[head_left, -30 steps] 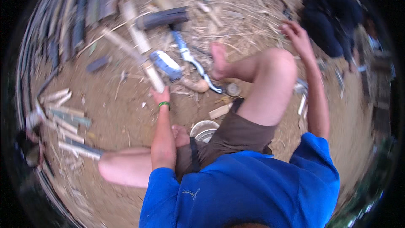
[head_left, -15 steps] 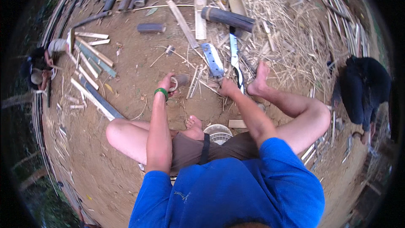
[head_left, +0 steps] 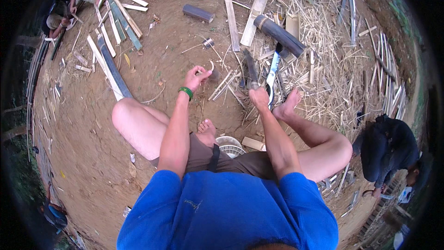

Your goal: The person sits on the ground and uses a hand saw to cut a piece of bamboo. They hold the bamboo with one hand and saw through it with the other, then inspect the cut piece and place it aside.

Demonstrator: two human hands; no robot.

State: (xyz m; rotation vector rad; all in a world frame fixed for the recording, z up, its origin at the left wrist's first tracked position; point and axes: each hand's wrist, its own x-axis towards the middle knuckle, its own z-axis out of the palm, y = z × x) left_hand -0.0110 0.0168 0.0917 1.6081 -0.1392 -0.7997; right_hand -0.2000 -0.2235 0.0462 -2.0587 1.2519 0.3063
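My left hand [head_left: 196,79], with a green bracelet at its wrist, is closed on a short bamboo piece [head_left: 212,67]; its pale curved rim shows at the fingertips, and its dim brownish body is hard to make out. Wrapped around the handle of a cleaver [head_left: 250,66] is my right hand [head_left: 259,97]. The broad blade points away from me and is turned nearly edge-on, dark in this view. Just right of it lies a saw [head_left: 273,70] with a white and black handle, partly under a dark bamboo tube [head_left: 280,35].
Split bamboo slats [head_left: 248,21] and a short dark tube [head_left: 198,13] lie ahead. Straw-like shavings [head_left: 319,60] cover the right side. More slats [head_left: 118,23] lie far left. A person [head_left: 388,146] crouches at right; another [head_left: 58,12] is at far left. A white basket [head_left: 230,144] sits between my legs.
My left hand has risen slightly and turned the bamboo piece, so its ring opening no longer faces me. My right hand has moved right and rolled the cleaver from flat to edge-on. The view has shifted.
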